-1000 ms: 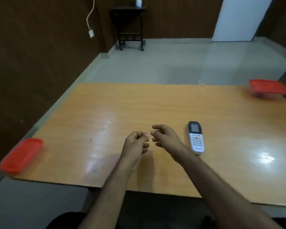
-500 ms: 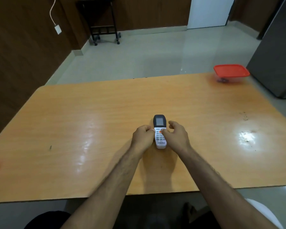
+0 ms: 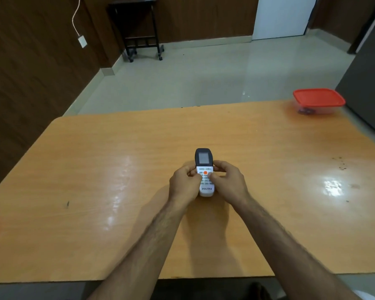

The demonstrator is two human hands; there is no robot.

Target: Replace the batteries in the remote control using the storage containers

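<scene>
Now | your left hand (image 3: 185, 182) and right hand (image 3: 228, 182) both grip the remote (image 3: 204, 169), keypad up, probably to flip it | lidded box (image 3: 318, 101) waits at 2 o'clock

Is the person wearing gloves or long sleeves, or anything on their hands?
No gloves and no sleeves in view. Both forearms are bare right down to the bottom edge of the picture, with fine hair on them. The left hand and the right hand show no rings, and there is no watch or band on either wrist.
</scene>
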